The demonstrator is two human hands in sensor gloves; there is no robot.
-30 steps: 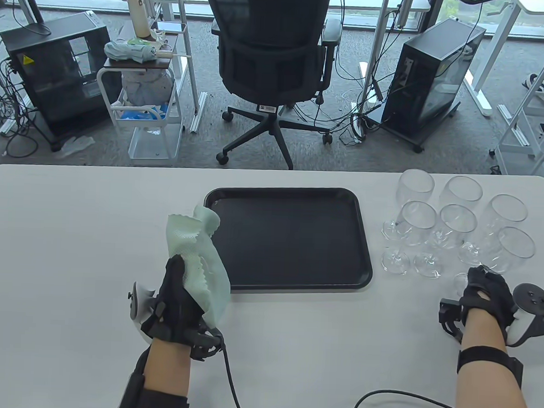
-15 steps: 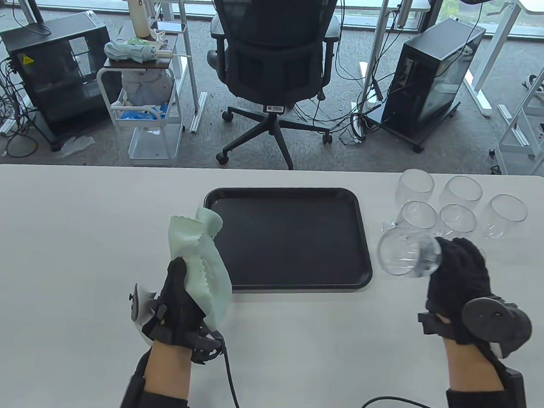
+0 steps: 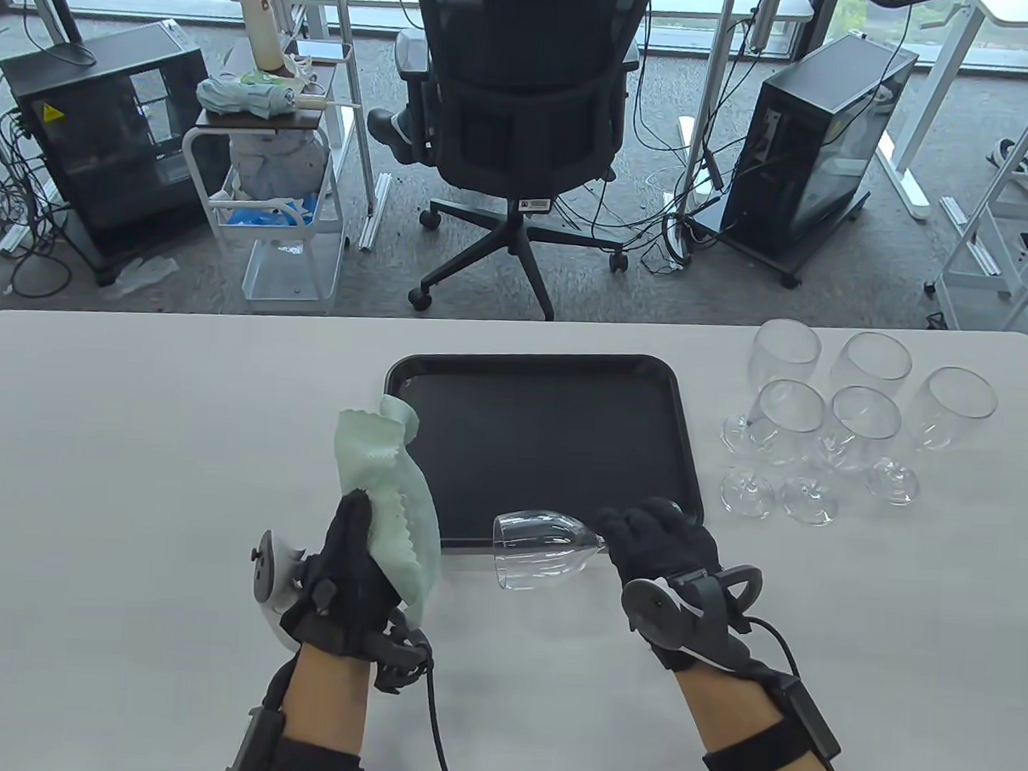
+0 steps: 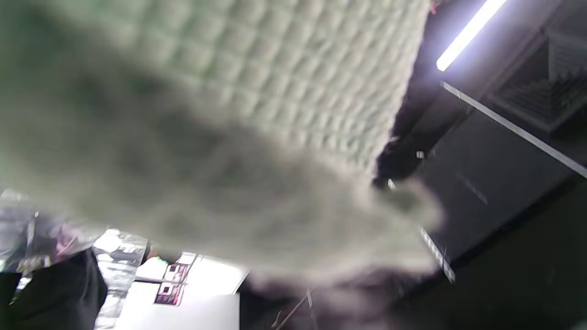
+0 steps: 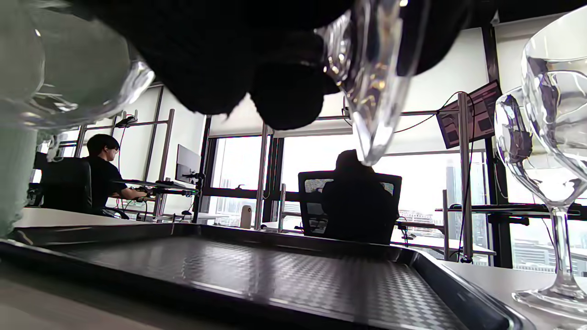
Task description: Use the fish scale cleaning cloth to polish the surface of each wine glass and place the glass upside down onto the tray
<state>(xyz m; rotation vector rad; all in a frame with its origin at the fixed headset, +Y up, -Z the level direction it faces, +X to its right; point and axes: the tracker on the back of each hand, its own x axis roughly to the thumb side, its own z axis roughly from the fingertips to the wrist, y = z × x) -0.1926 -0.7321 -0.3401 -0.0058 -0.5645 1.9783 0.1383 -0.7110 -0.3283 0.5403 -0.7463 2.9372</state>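
1. While the wine glass (image 3: pixel 540 557) hangs on its side above the near edge of the tray (image 3: pixel 481 367), mouth towards the cloth (image 3: pixel 398 500), the plain risk is a slip: the right hand (image 3: pixel 656 536) has it only by the stem end, and smooth glass against glove fabric could turn or drop onto the bench (image 3: pixel 137 437) once rubbing begins.
2. Pressing too hard through the cloth against a bowl held only at its stem could, I'd judge, snap the stem or lever the glass out of the grip.
3. Five more glasses (image 3: pixel 853 417) stand upright and close together at the far right of the bench; a careless reach back among them could knock one over.
4. Right hand: its fingers (image 3: pixel 635 527) are curled around the stem and foot, the bowl sticking out to the left, free of the tray and the bench.
5. Left hand (image 3: pixel 348 566): raised, with its thumb and fingers closed on the lower part of the pale green cloth, which stands up above the hand and drapes over it; the wrist view is filled by blurred cloth, so the exact finger spread I cannot tell.
6. Cloth and glass sit near each other but apart; nothing rests on the tray yet.
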